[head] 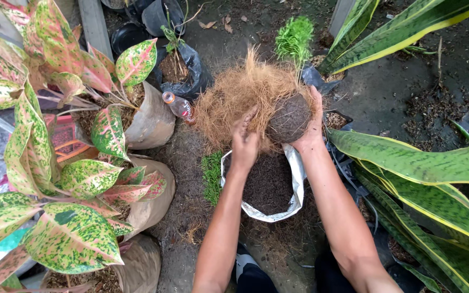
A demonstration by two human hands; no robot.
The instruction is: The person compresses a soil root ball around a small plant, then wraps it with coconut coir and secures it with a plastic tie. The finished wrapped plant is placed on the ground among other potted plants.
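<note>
1. From the head camera, you held a round dark-brown coconut with a shaggy mass of tan husk fibre (278, 106) above a white plastic bag filled with dark potting soil (270, 187) that stood on the ground.
2. Your right hand (311, 127) was clamped on the right side of the coconut, palm against the bare shell and fingers reaching up over its top edge.
3. Your left hand (244, 142) was closed on the loose fibre at the lower left of the husk, fingers curled into the strands; the two hands were apart, one on each side of the coconut.
4. The fibre fanned out up and to the left of the shell, well above the bag's open rim.
5. A small bright-green feathery plant (294, 38) stood just behind the coconut, and a low tuft of green grass (211, 176) lay just beside the bag on its left.
6. To your left stood grey sack-like pots holding plants with pink-and-green speckled leaves (71, 179).
7. A clear plastic bottle with an orange cap (179, 104) lay between the nearest grey pot and the husk fibre.
8. Behind that, a black plastic grow bag of soil with a thin seedling (183, 65) sat on the ground.
9. To your right, long green striped leaves with yellow edges (435, 163) spread across the frame.
10. The dark, damp concrete ground (386, 92) was littered with soil crumbs.
</note>
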